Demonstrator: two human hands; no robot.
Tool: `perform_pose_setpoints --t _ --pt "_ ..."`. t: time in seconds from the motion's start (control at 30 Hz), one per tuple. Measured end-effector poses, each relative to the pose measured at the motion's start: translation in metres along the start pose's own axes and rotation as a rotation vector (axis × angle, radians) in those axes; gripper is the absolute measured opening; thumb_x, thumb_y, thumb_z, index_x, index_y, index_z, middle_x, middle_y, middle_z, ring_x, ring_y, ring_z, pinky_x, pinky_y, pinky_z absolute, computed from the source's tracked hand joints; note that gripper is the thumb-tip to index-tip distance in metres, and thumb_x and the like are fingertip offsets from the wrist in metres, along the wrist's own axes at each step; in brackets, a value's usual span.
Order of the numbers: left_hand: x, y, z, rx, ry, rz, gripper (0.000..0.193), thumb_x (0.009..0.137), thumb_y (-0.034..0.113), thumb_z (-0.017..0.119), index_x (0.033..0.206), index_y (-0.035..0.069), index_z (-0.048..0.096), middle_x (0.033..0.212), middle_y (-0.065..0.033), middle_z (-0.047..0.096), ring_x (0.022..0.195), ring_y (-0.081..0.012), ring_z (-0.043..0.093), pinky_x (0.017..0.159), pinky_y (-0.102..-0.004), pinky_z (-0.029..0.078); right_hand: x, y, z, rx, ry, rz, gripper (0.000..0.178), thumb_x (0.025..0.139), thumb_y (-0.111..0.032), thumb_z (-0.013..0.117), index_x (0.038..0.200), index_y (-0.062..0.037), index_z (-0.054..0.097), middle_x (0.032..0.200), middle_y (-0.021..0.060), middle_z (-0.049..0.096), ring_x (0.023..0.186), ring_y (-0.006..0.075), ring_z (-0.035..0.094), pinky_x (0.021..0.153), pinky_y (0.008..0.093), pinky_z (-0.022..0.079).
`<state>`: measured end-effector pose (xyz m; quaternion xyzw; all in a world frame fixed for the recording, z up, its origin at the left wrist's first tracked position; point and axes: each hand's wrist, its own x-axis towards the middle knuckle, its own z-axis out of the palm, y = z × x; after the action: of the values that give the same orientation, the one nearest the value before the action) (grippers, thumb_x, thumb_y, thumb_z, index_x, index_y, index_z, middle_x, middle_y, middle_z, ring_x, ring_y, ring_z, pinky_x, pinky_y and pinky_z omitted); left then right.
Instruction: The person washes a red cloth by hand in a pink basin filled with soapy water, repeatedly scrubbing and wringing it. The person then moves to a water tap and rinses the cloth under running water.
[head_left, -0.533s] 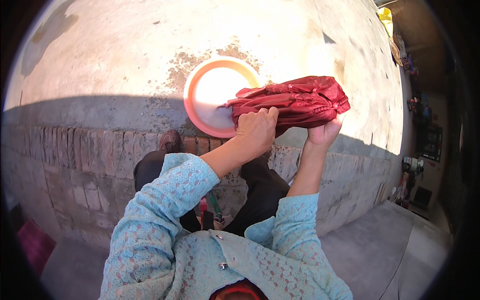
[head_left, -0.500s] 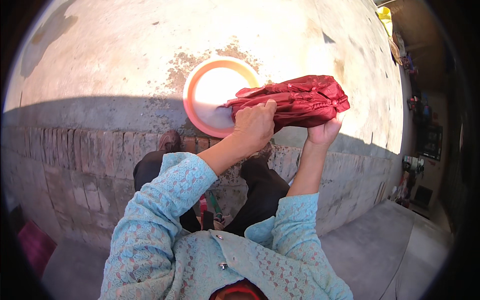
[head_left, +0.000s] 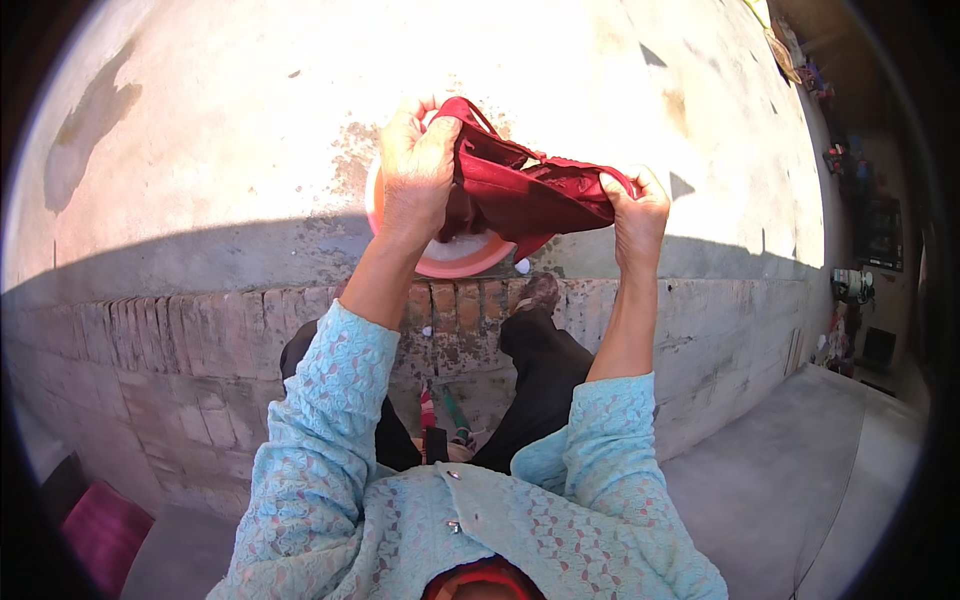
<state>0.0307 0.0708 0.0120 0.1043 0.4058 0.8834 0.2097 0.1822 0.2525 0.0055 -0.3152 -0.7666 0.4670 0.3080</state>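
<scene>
On my left I see rough, mortar-streaked brick [head_left: 150, 340] under a pale concrete slab [head_left: 230, 140]. My left hand [head_left: 415, 170] has its fingers curled tight over one bunched end of the cloth [head_left: 520, 190], a dark red, crumpled fabric held stretched in the air above a round orange basin [head_left: 440, 262]. My right hand [head_left: 638, 215] fists its other end, fingers pressed together around it.

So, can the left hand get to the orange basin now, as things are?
Probably yes. The left hand is directly above the orange basin, with nothing solid between them. But it grips the red cloth together with the right hand, so it is not free.
</scene>
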Motion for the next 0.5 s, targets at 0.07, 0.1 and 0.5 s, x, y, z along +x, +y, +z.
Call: perform_pose_setpoints --t 0.07,0.1,0.5 --pt "0.001 0.002 -0.003 0.003 -0.058 0.032 0.011 0.090 0.004 0.049 0.099 -0.003 0.049 0.082 -0.0067 0.060 0.069 -0.0080 0.057 0.061 -0.0210 0.048 0.001 0.008 -0.002 0.059 0.035 0.027 0.009 0.079 0.002 0.062 0.075 -0.0018 0.054 0.070 -0.0029 0.048 0.065 0.0057 0.043 0.059 0.0206 0.038" --pt "0.001 0.003 -0.005 0.002 -0.083 0.049 0.012 0.090 0.004 0.049 0.099 -0.003 0.050 0.085 -0.0074 0.061 0.072 -0.0089 0.058 0.063 -0.0213 0.049 0.001 0.004 0.001 0.086 0.048 0.040 0.009 0.080 0.002 0.061 0.076 -0.0017 0.054 0.070 -0.0029 0.048 0.065 0.0057 0.043 0.059 0.0208 0.038" --pt "-0.002 0.018 0.006 0.134 -0.234 -0.061 0.031 0.092 0.007 0.039 0.116 -0.007 0.051 0.098 -0.0102 0.063 0.086 -0.0118 0.059 0.079 -0.0237 0.047 -0.002 -0.008 0.020 0.870 0.027 0.396 0.026 0.097 -0.022 0.036 0.109 -0.0041 0.051 0.104 0.0094 0.060 0.090 0.0193 0.060 0.079 0.0327 0.050"
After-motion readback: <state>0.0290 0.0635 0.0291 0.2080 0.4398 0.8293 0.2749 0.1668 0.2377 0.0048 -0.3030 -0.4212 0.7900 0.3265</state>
